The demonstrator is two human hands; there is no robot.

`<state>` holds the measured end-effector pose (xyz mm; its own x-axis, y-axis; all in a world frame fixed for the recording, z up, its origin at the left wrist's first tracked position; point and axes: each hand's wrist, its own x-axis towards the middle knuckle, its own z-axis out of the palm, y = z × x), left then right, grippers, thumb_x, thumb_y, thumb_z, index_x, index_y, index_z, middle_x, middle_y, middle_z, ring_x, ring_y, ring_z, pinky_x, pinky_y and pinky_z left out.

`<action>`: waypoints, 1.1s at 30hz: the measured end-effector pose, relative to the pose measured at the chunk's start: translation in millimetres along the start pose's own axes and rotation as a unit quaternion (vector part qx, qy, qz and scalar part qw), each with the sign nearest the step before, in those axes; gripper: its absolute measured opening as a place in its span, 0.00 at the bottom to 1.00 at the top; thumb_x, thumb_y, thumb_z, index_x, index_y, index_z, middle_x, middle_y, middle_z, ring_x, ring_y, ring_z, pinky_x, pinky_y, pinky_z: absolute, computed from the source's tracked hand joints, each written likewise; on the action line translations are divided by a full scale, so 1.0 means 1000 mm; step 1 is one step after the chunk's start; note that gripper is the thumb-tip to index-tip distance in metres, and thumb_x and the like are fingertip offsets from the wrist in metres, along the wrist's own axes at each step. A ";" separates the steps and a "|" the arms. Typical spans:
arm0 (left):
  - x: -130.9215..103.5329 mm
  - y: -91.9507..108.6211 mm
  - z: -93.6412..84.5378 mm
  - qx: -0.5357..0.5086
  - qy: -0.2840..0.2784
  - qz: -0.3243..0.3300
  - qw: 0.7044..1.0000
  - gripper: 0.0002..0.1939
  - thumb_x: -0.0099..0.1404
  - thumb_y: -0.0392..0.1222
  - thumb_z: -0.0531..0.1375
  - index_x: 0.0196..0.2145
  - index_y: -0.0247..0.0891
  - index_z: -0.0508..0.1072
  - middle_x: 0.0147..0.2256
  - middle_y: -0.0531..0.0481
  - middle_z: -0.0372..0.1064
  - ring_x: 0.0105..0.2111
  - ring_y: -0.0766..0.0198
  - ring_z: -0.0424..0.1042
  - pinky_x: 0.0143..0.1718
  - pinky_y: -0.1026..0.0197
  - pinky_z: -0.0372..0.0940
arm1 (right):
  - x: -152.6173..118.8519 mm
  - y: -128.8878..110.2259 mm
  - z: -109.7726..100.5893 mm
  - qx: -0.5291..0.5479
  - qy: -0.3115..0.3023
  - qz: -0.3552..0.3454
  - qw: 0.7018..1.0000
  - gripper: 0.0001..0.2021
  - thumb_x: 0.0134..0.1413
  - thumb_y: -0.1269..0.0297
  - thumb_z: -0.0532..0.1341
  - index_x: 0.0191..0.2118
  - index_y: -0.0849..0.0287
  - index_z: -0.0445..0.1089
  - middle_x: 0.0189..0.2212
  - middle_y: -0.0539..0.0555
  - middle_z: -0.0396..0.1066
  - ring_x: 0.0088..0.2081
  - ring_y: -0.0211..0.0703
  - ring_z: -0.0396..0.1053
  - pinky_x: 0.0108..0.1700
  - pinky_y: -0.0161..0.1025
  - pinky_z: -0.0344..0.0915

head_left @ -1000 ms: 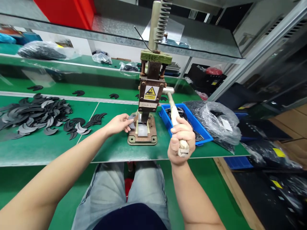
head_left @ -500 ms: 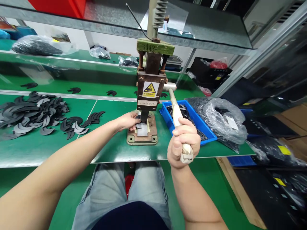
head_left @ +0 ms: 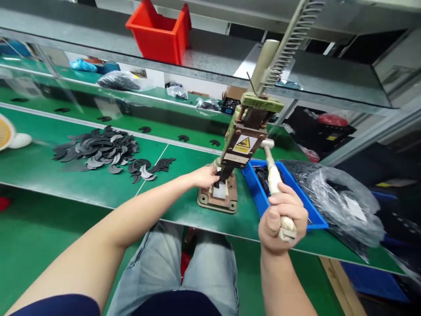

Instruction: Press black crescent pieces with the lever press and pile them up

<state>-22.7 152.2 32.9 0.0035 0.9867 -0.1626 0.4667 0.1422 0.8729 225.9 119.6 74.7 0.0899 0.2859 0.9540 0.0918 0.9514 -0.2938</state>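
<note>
A hand-operated press with a spring on top and a yellow warning label stands on the green bench. My right hand is wrapped round its tape-covered lever, near the lower end. At the press base, my left hand pinches a small black curved part under the ram. My fingers hide much of that part. Left of the press lies a heap of black curved pieces, with a smaller cluster nearer my left forearm.
A blue bin with black parts stands right of the press, beside a clear plastic bag. Several black pieces sit in a row along the strip behind. An orange-red bin rests on the shelf above. At the left edge is a white and yellow object.
My view has turned left, so the press and both hands appear farther right. My right hand stays on the lever and my left hand stays at the press base.
</note>
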 end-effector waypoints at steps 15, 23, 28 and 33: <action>-0.008 -0.124 -0.179 0.453 0.058 -0.138 0.879 0.34 0.61 0.58 0.68 0.64 0.49 0.77 0.67 0.39 0.69 0.66 0.36 0.65 0.64 0.44 0.63 | -0.004 0.003 0.001 0.013 0.015 0.009 1.000 0.06 0.59 0.64 0.65 0.33 0.54 0.67 0.30 0.49 0.69 0.37 0.47 0.73 0.55 0.64 0.74; 0.012 -0.099 -0.139 0.435 0.022 -0.112 0.893 0.38 0.60 0.55 0.69 0.66 0.46 0.69 0.61 0.37 0.74 0.62 0.39 0.70 0.62 0.43 0.63 | -0.004 0.001 0.000 0.006 0.009 0.016 1.000 0.06 0.60 0.62 0.65 0.34 0.54 0.68 0.30 0.49 0.69 0.37 0.46 0.73 0.56 0.64 0.73; 0.018 -0.086 -0.120 0.391 0.001 -0.092 0.916 0.28 0.63 0.50 0.66 0.60 0.43 0.74 0.56 0.38 0.78 0.56 0.41 0.75 0.59 0.46 0.65 | -0.003 0.000 0.000 -0.003 -0.004 0.013 1.000 0.08 0.61 0.60 0.65 0.34 0.53 0.66 0.30 0.48 0.67 0.36 0.45 0.71 0.56 0.64 0.74; 0.012 -0.082 -0.103 0.291 0.009 -0.060 0.955 0.21 0.73 0.57 0.55 0.46 0.39 0.79 0.47 0.41 0.82 0.47 0.49 0.80 0.49 0.55 0.71 | -0.005 0.001 0.000 -0.009 -0.001 0.004 1.000 0.08 0.62 0.59 0.64 0.35 0.53 0.65 0.30 0.48 0.68 0.37 0.45 0.72 0.57 0.64 0.74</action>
<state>-152.0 160.9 6.7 -0.0946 0.9678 -0.2331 0.8754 0.1924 0.4435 225.4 119.1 70.1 0.0879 0.2940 0.9518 0.1091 0.9469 -0.3026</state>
